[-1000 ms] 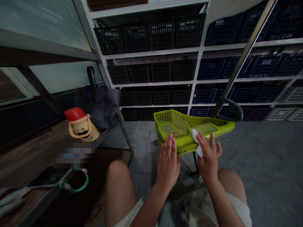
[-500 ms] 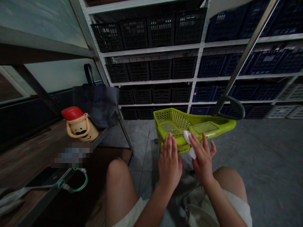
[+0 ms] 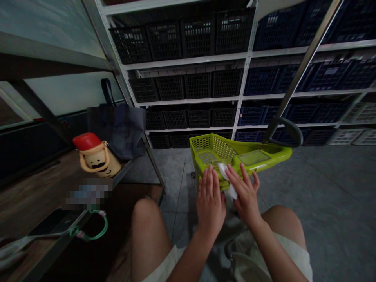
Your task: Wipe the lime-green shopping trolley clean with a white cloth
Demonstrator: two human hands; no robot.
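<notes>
A lime green plastic basket cart (image 3: 258, 157) with a dark handle (image 3: 286, 129) stands on the floor in front of my knees. My left hand (image 3: 210, 201) lies flat against its near end, fingers stretched out and together. My right hand (image 3: 245, 192) presses a white cloth (image 3: 225, 176) against the cart's near rim, right beside my left hand; its fingers lie spread over the cloth.
Metal shelving with several dark crates (image 3: 199, 84) fills the back wall. At left is a wooden table (image 3: 32, 196) with a red-capped character bottle (image 3: 95, 156), a dark bag (image 3: 117, 125) and a green cord (image 3: 91, 231). Grey tiled floor (image 3: 323, 203) stretches to the right.
My right hand has slid the white cloth leftward along the cart's near rim, ending close to my left hand. My left hand has stayed in place.
</notes>
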